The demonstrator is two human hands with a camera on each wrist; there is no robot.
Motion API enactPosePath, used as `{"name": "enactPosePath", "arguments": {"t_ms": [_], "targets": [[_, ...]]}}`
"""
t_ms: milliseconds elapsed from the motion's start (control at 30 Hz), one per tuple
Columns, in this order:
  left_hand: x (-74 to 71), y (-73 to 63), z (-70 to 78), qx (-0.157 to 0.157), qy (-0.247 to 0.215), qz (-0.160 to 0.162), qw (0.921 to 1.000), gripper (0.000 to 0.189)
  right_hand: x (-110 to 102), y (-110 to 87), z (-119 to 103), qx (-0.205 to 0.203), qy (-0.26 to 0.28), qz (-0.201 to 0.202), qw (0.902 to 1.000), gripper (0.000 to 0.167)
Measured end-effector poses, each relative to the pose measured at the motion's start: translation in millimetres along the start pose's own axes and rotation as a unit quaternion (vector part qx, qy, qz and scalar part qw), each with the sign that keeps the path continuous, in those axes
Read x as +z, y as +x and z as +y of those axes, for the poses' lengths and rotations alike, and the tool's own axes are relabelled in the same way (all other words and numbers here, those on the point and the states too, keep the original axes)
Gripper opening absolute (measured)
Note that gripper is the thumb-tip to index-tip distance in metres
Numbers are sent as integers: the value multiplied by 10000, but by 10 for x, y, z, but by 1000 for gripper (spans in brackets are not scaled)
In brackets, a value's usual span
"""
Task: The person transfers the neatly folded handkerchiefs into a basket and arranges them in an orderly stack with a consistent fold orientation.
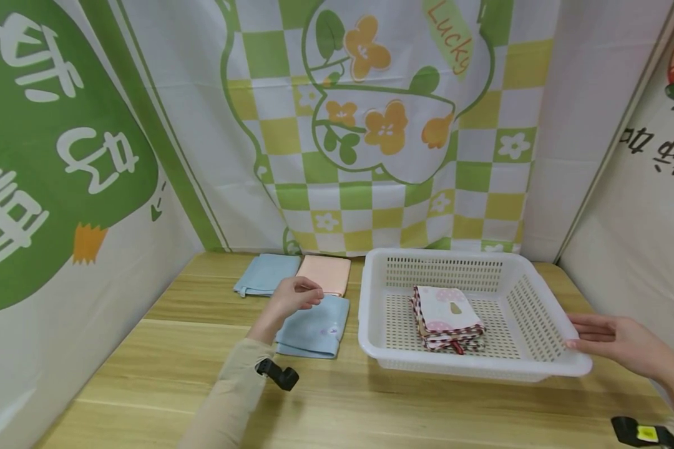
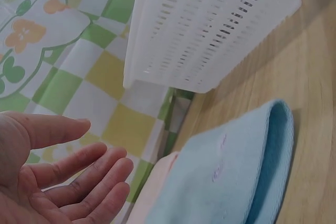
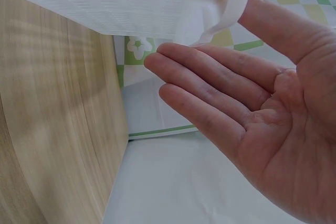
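Note:
My left hand (image 1: pixel 296 298) hovers over a folded light-blue towel (image 1: pixel 319 327), its fingers loosely bent around nothing. Behind it lie a pink folded towel (image 1: pixel 328 272) and another blue one (image 1: pixel 269 273). In the left wrist view that hand (image 2: pixel 68 177) is apart from both the nearer blue towel (image 2: pixel 220 166) and the basket. At the white plastic basket's (image 1: pixel 455 362) right rim, my right hand (image 1: pixel 623 343) touches with thumb and fingertips. The right wrist view shows its fingers (image 3: pixel 205 95) straight, the thumb partly hidden by the rim.
Inside the basket sits a folded cloth bundle (image 1: pixel 449 315) with red-checked edges. The wooden table (image 1: pixel 163 374) meets patterned cloth walls at the back (image 1: pixel 393 212) and both sides. The basket stands to the right of the towels.

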State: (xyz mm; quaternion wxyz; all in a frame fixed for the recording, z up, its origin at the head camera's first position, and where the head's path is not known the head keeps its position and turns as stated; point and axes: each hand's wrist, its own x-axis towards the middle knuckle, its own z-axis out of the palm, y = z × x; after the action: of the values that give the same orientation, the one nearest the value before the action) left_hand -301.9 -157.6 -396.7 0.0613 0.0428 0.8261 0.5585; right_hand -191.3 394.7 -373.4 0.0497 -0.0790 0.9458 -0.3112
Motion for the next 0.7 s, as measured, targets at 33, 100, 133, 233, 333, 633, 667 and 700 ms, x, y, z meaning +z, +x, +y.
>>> {"name": "enactPosePath", "arguments": {"t_ms": [33, 100, 133, 233, 333, 633, 667, 700], "targets": [[-6, 2, -13, -27, 10, 17, 10000, 25, 0, -1, -2, 0, 2, 0, 10000, 62], [-20, 5, -37, -109, 41, 54, 9999, 25, 0, -2, -4, 3, 18, -1, 10000, 62], [-27, 5, -48, -116, 61, 73, 9999, 25, 1, -3, -5, 10, 23, -2, 10000, 62], [-52, -1, -72, -187, 115, 124, 9997, 24, 2, -2, -7, 0, 35, 11, 10000, 62], [-85, -7, -104, -202, 86, 154, 9996, 25, 2, -1, -7, -5, 33, 20, 10000, 62], [-199, 12, -250, -313, 68, 203, 9993, 28, -2, -4, -9, 77, 8, -36, 10000, 63], [-209, 12, -263, -329, 79, 234, 9992, 28, -3, -2, -10, 74, 13, -32, 10000, 63], [-219, 8, -273, -337, 90, 256, 9991, 28, -4, -1, -10, 76, 15, -34, 10000, 63]]}}
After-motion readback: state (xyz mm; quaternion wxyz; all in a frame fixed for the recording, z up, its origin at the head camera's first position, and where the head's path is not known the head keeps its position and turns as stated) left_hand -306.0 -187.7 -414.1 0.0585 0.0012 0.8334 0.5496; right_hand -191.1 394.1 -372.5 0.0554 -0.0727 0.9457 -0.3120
